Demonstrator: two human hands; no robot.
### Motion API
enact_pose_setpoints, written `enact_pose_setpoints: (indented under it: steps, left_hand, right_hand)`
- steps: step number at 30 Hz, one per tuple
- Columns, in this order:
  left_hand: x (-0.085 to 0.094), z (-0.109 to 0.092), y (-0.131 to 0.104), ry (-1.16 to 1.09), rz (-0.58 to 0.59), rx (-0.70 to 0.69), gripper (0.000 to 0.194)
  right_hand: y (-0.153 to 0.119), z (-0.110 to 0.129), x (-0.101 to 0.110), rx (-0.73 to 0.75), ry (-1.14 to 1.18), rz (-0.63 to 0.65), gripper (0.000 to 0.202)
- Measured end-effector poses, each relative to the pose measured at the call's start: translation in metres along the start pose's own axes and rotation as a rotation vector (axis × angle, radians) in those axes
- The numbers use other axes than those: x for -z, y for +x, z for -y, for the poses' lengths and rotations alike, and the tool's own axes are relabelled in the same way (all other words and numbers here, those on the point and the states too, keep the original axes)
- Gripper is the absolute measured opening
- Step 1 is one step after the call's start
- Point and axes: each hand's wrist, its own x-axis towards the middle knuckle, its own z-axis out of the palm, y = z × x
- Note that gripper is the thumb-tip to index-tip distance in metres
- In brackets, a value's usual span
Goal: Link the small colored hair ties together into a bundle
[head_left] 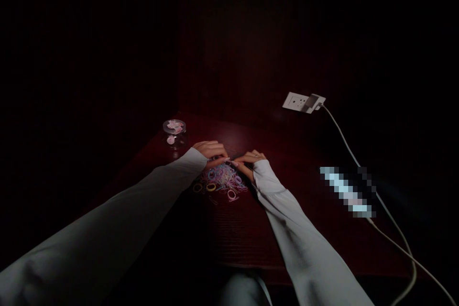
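Observation:
A loose pile of small elastic hair ties (pixel 225 178), mostly pink, purple and blue, lies on the dark red table. Above its far edge, my left hand (pixel 212 149) and my right hand (pixel 250 158) almost meet, thumbs and fingers pinched together. Whatever is between the fingertips is too small and dim to name. Nearer to me, a yellow hair tie (pixel 211 191) and a pink hair tie (pixel 232 200) lie at the pile's near edge. Long pale sleeves cover both my arms.
At the far left stands a clear round jar (pixel 175 139) with a pink-patterned lid. A charger (pixel 314 103) sits in a white wall socket (pixel 293 101). Its white cable (pixel 344 139) runs down the right side, past a blurred-out bright object (pixel 346 192). The surroundings are very dark.

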Motion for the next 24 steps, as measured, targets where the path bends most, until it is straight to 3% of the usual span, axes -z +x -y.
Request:
enact_pose_setpoints:
  steps: [3, 7, 13, 16, 21, 24]
  left_hand:
    - [-0.004, 0.004, 0.0, -0.007, -0.001, -0.041, 0.032]
    - [-0.01, 0.004, 0.002, 0.014, -0.059, 0.027, 0.033]
    - [-0.005, -0.001, 0.007, -0.013, -0.032, 0.012, 0.028]
    - [-0.003, -0.001, 0.007, -0.013, -0.059, -0.004, 0.028]
    - [-0.011, 0.005, 0.002, -0.012, -0.196, 0.058, 0.035]
    - [-0.014, 0.006, -0.001, -0.007, -0.187, 0.015, 0.036]
  right_hand:
    - [0.001, 0.001, 0.0, -0.001, -0.015, 0.02, 0.034]
    - [0.0, 0.006, 0.002, 0.018, -0.049, -0.048, 0.033]
    - [-0.001, 0.004, -0.002, 0.037, -0.061, -0.107, 0.037]
    - [0.001, -0.013, 0.012, 0.018, -0.071, -0.152, 0.038]
    - [-0.002, -0.062, 0.051, -0.171, -0.147, -0.408, 0.042]
    - [-0.007, -0.077, 0.055, -0.309, -0.293, -0.386, 0.037]
